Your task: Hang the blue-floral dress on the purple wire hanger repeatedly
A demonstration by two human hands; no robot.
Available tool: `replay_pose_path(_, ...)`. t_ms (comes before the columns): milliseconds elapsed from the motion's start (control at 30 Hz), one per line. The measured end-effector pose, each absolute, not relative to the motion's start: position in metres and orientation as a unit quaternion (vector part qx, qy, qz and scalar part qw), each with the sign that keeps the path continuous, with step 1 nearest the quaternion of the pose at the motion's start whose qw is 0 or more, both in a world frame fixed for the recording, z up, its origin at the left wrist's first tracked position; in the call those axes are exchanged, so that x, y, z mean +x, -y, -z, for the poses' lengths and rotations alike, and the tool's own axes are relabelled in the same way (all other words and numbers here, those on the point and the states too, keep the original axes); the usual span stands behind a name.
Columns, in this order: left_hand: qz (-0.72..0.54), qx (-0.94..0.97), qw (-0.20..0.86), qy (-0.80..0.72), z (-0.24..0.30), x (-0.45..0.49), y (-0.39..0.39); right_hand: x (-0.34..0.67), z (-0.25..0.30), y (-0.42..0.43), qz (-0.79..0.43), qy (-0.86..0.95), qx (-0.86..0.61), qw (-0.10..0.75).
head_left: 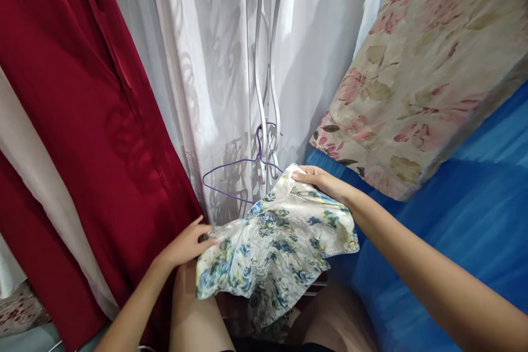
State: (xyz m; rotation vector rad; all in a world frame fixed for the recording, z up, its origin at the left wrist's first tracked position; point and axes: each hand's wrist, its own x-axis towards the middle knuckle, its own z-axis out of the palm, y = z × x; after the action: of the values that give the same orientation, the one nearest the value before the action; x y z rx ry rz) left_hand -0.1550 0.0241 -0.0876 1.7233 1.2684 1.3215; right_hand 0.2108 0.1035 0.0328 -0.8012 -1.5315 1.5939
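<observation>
A white garment with a blue and yellow floral print [272, 242] is stretched between my two hands, over my lap. My left hand [190, 239] pinches its left edge between thumb and fingers. At the upper right corner, my right hand [317, 179] grips the garment with the thumb on top and the fingers behind. A purple wire hanger [229, 165] hangs just behind the cloth, its right part covered by the garment. Whether the hanger touches the garment I cannot tell.
White metal rods with curled ends [259, 66] hold the hanger in front of white curtains [206, 66]. Long red fabric [99, 148] hangs at the left. On the right hang a beige cloth with pink flowers [404, 77] and blue fabric [474, 203].
</observation>
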Motion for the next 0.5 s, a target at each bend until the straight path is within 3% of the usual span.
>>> replay_pose_path(133,-0.407,0.771,0.19,-0.45,0.045,-0.19,-0.072,0.212,-0.038,-0.098,-0.642,0.593,-0.3,0.382)
replay_pose_path(300,-0.393,0.799,0.024,-0.454,-0.01,-0.203,-0.111,0.21,-0.038,-0.097,-0.685,0.57,-0.292,0.347)
replay_pose_path(500,-0.502,0.747,0.127,-0.418,-0.029,-0.164,-0.123,0.209,-0.03,-0.096,-0.726,0.518,-0.328,0.312)
